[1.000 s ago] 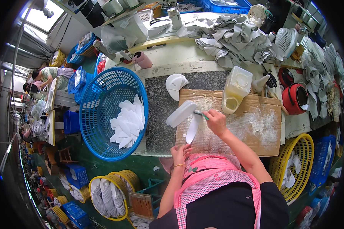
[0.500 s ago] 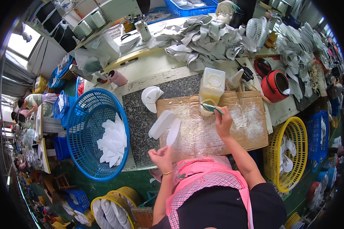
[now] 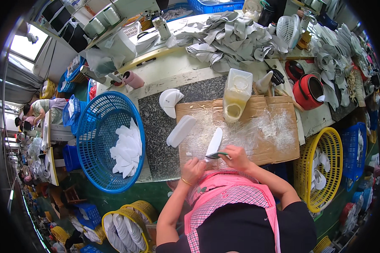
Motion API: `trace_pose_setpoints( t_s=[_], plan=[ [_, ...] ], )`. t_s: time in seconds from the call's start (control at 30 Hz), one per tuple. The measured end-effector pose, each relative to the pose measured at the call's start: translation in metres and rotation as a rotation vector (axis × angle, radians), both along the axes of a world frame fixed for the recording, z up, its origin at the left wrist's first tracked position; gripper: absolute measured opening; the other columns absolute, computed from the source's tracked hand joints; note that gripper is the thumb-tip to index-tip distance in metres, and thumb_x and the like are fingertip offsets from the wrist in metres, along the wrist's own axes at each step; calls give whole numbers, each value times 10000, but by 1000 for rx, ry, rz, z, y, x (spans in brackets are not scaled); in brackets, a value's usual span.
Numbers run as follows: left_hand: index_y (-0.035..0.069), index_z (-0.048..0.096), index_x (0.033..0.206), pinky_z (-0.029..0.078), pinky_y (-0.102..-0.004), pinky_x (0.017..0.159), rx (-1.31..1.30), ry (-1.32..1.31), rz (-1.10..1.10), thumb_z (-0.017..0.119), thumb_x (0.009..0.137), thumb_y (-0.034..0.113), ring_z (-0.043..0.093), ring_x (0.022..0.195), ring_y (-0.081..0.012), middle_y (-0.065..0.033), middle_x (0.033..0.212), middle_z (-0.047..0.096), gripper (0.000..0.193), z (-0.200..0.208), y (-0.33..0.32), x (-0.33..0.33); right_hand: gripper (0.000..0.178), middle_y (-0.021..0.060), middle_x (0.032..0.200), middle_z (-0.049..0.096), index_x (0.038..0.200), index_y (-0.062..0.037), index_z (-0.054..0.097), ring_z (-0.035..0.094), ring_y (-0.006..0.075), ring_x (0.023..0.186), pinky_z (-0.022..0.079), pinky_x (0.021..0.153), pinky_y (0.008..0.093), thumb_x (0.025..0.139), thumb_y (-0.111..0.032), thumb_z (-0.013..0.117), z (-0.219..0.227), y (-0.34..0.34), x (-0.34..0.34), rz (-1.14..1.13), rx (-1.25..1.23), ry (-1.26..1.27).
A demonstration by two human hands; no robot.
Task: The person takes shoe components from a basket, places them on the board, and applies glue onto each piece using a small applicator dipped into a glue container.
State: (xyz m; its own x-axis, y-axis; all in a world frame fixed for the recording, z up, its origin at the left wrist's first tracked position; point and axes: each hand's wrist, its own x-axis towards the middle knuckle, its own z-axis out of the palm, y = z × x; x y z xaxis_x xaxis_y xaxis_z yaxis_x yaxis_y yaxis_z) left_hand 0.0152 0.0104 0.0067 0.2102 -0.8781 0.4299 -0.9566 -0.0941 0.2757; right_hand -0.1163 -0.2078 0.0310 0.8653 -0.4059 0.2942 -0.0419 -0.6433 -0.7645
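Note:
My left hand [image 3: 193,170] is closed on the near end of a slim white tongue-shaped piece [image 3: 215,140], which lies slanting over the cardboard. In my right hand [image 3: 237,158] is a small green brush [image 3: 217,155], its head against the lower part of that piece, close to my left fingertips. The brush's bristles are too small to make out. Left of the piece rests a neat stack of similar white pieces [image 3: 181,131]. Beyond my right hand stands a cut-open clear plastic bottle [image 3: 237,90] with yellowish liquid in it.
The smeared cardboard sheet [image 3: 266,143] covers part of a speckled slab [image 3: 156,160]. A blue basket [image 3: 88,145] of white pieces stands left, a yellow basket [image 3: 335,168] right. Beyond are white curved pieces [image 3: 170,102], a red pot [image 3: 302,92] and a grey heap [image 3: 240,38].
My right hand has brought the brush from the bottle's opening down to the white piece. My left hand has moved right with that piece, away from the stack and over the cardboard.

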Motion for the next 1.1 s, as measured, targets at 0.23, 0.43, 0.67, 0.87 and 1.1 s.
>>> trace_pose_setpoints(
  t_s=[0.23,0.43,0.67,0.87,1.1],
  plan=[
    [114,540,792,441,-345,604,-16,-24,36,660,874,100,569,703,-190,-20,673,534,145,-8,-2,-6,115,97,740,622,912,-72,725,637,291,713,510,617,401,816,-121,767,-7,-7,5,35,-172,-1],
    [114,546,797,442,-344,614,11,12,19,676,839,94,574,713,-192,-24,689,538,138,-9,-5,-5,278,62,806,632,991,-113,736,645,269,746,531,647,400,721,-51,715,-27,-25,15,8,-321,32],
    [107,586,833,474,-348,644,-23,96,73,711,841,86,608,751,-202,-20,752,617,128,5,-3,-1,305,68,832,628,1054,-128,737,654,277,744,528,636,412,761,-54,694,-29,-21,8,16,-297,25],
    [101,454,794,450,-325,576,-423,232,556,852,705,-34,528,625,-220,-35,784,696,429,57,-1,19,133,110,842,624,1054,-77,720,625,314,697,468,602,403,934,-51,667,-4,-63,12,-427,-118,-101],
    [67,387,736,433,-377,626,-515,-5,1269,856,748,6,476,648,-255,-60,764,663,473,108,106,79,179,104,855,619,1088,-84,731,634,293,710,486,636,386,922,-33,684,4,-92,40,-378,-264,-35]
  ],
)
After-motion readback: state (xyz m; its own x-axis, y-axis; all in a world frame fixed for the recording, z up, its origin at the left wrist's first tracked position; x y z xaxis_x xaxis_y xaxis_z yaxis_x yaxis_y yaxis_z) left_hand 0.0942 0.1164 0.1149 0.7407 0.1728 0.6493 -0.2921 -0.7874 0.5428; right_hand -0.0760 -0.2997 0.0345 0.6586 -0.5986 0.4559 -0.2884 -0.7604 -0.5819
